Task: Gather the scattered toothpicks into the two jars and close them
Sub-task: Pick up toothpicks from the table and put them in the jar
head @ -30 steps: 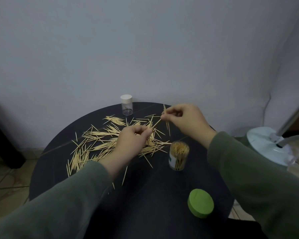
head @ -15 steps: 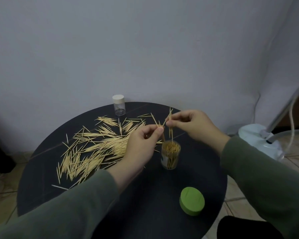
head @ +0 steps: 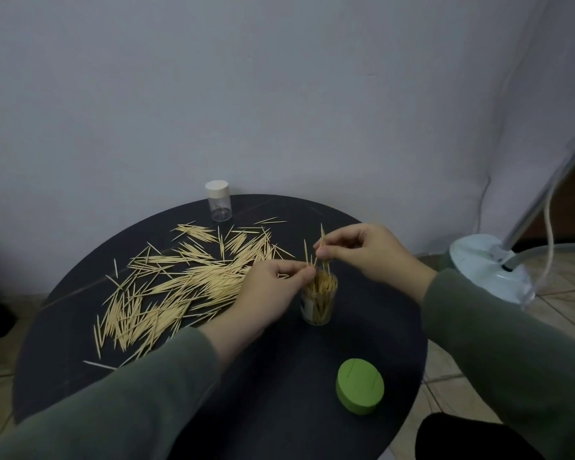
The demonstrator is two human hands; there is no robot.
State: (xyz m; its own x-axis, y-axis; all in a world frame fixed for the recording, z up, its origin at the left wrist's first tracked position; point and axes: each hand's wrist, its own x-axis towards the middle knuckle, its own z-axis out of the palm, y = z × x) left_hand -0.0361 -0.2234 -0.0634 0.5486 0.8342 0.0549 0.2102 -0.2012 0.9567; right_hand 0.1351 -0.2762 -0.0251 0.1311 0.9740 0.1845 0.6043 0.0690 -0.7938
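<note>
Scattered toothpicks [head: 180,287] cover the table's [head: 279,376] left half; a capped jar [head: 218,200] stands at its far edge. The left hand [head: 269,293] and right hand [head: 362,257] each pinch a few sticks over the open jar [head: 319,302] at centre. Light, stiff, sharp-tipped slivers likely pinch best mid-length. A green lid [head: 360,386] sits near the front edge.

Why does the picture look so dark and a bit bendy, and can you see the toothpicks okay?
Head view: the light is dim and bluish, without harsh shadows or glare; the wide lens curves the round table edge; the scattered toothpicks look sharp, but those in the open jar blend together.
</note>
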